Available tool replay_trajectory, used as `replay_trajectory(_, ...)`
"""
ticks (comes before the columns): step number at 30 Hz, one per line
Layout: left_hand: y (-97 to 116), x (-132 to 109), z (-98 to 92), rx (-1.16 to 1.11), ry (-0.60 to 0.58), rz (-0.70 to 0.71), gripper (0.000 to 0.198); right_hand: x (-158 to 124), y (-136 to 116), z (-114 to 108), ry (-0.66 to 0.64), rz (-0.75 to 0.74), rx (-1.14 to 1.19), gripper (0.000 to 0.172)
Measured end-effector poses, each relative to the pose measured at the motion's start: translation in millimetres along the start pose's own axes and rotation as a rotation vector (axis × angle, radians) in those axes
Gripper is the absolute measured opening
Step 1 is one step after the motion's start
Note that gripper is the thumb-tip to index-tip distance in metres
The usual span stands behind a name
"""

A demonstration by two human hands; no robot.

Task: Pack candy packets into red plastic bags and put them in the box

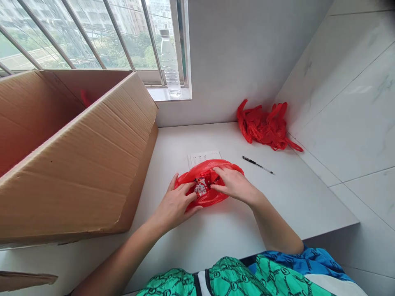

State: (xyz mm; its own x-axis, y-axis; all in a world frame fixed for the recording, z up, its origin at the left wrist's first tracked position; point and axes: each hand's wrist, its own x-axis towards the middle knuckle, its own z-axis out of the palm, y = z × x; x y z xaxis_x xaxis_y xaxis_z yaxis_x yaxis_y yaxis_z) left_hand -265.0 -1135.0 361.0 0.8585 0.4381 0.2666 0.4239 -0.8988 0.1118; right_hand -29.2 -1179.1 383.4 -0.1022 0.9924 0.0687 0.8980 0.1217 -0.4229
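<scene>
A red plastic bag lies with its mouth open on the white table, and red printed packets show inside it. My left hand is at the bag's left side, fingers apart, some fingertips reaching over the rim to the packets. From the right, my right hand reaches into the opening, its thumb and fingers at the packets; whether it grips one is hard to make out. Behind the bag, a sheet of paper with print is partly covered by it.
A large cardboard box stands at the left. A black pen lies right of the bag. Crumpled red bags sit in the back right corner. A water bottle stands on the windowsill.
</scene>
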Motion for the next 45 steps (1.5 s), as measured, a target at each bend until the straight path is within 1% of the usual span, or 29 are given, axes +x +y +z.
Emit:
replay_trajectory(2,2,2,4.5,-0.037,0.006,-0.002,0.024,6,-7,12,0.086,-0.090,-0.024,0.026)
replay_trajectory(3,2,3,6.3,-0.051,0.009,-0.004,0.025,9,-8,19,0.094,-0.116,-0.039,0.028)
replay_trajectory(4,1,4,7.7,-0.063,0.014,-0.007,0.026,13,-9,25,0.084,-0.129,-0.051,0.031)
replay_trajectory(6,-2,4,9.3,-0.083,0.028,-0.016,0.028,17,-6,32,0.041,-0.105,-0.060,0.039)
replay_trajectory(7,-4,3,9.7,-0.092,0.040,-0.023,0.030,18,-3,32,0.025,-0.075,-0.052,0.039)
replay_trajectory(9,-10,1,10.1,-0.101,0.065,-0.046,0.032,17,2,27,-0.001,-0.009,-0.005,0.030)
replay_trajectory(11,-15,-1,10.4,-0.092,0.082,-0.065,0.034,14,7,17,-0.028,0.017,0.105,0.022)
replay_trajectory(12,-16,-1,10.6,-0.078,0.087,-0.069,0.035,13,9,13,-0.030,0.023,0.178,0.022)
replay_trajectory(13,-17,-2,10.7,-0.062,0.089,-0.068,0.036,12,10,9,-0.010,0.037,0.244,0.023)
replay_trajectory(15,-17,-1,10.3,-0.038,0.096,-0.056,0.036,13,11,7,0.102,0.095,0.308,0.023)
replay_trajectory(17,-17,0,9.0,-0.051,0.120,-0.040,0.033,16,11,9,0.244,0.173,0.249,0.017)
replay_trajectory(18,-17,0,8.1,-0.069,0.135,-0.034,0.030,17,11,12,0.295,0.196,0.198,0.014)
replay_trajectory(20,-17,1,6.0,-0.103,0.168,-0.029,0.027,20,11,17,0.341,0.213,0.120,0.012)
replay_trajectory(22,-18,1,4.1,-0.112,0.196,-0.045,0.028,21,11,20,0.356,0.217,0.098,0.015)
replay_trajectory(24,-18,1,3.0,-0.093,0.231,-0.085,0.028,22,11,22,0.355,0.223,0.116,0.021)
replay_trajectory(27,-16,1,4.0,0.005,0.262,-0.186,0.021,20,10,20,0.309,0.229,0.142,0.030)
replay_trajectory(30,-13,-1,9.0,0.154,0.200,-0.299,0.017,18,8,20,0.244,0.197,0.241,0.028)
replay_trajectory(31,-13,-1,11.2,0.200,0.167,-0.328,0.021,18,7,21,0.223,0.166,0.312,0.026)
replay_trajectory(33,-14,-4,15.5,0.266,0.112,-0.363,0.037,18,6,24,0.179,0.102,0.443,0.026)
replay_trajectory(34,-15,-5,17.1,0.282,0.095,-0.374,0.046,18,6,27,0.163,0.093,0.460,0.027)
replay_trajectory(35,-16,-5,18.2,0.286,0.086,-0.379,0.052,19,6,30,0.157,0.103,0.431,0.028)
replay_trajectory(37,-18,-5,19.4,0.255,0.088,-0.375,0.059,20,7,36,0.165,0.154,0.275,0.025)
replay_trajectory(38,-19,-5,19.7,0.227,0.096,-0.368,0.057,21,7,38,0.180,0.180,0.184,0.021)
replay_trajectory(40,-20,-2,21.3,0.170,0.117,-0.359,0.044,22,7,41,0.219,0.200,0.053,0.017)
replay_trajectory(42,-23,0,24.6,0.139,0.125,-0.359,0.032,20,5,40,0.236,0.168,0.024,0.021)
replay_trajectory(44,-25,2,28.8,0.145,0.109,-0.376,0.030,18,3,39,0.207,0.090,0.065,0.022)
replay_trajectory(45,-27,3,30.4,0.153,0.094,-0.390,0.032,17,3,38,0.173,0.052,0.085,0.020)
